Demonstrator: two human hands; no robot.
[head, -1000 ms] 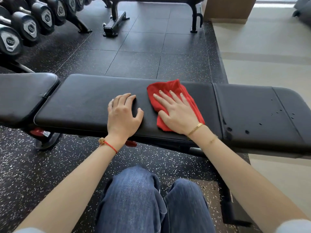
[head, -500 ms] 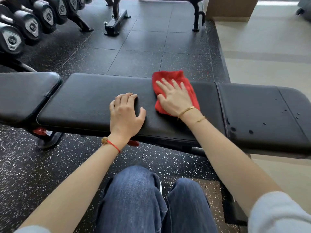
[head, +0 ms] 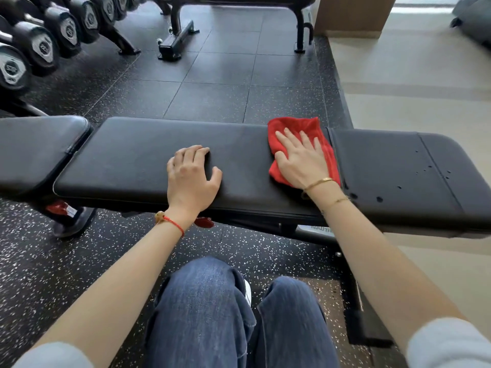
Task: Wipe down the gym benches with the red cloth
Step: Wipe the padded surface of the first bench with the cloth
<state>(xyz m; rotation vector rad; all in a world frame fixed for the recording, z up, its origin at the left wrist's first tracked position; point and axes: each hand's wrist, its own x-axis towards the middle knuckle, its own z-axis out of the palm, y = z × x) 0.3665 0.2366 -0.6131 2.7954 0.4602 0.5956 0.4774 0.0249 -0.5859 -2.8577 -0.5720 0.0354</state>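
Bench pad [head: 159, 160]: smooth black vinyl-like upholstery, low sheen. Red cloth [head: 295, 126]: soft, matt, towel-like fabric. Floor [head: 212, 83]: matt speckled rubber-like tiles.

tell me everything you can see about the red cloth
The red cloth is a soft, towel-like rag, bright red, crumpled and loosely folded rather than spread flat. It lies on the black padded bench, at the right end of the long middle pad, its right edge at the seam with the next pad. The right hand presses on it with straight, spread fingers, covering its middle; red shows beyond the fingertips, beside the thumb and along the right of the hand. The left hand rests on the pad, apart from it.
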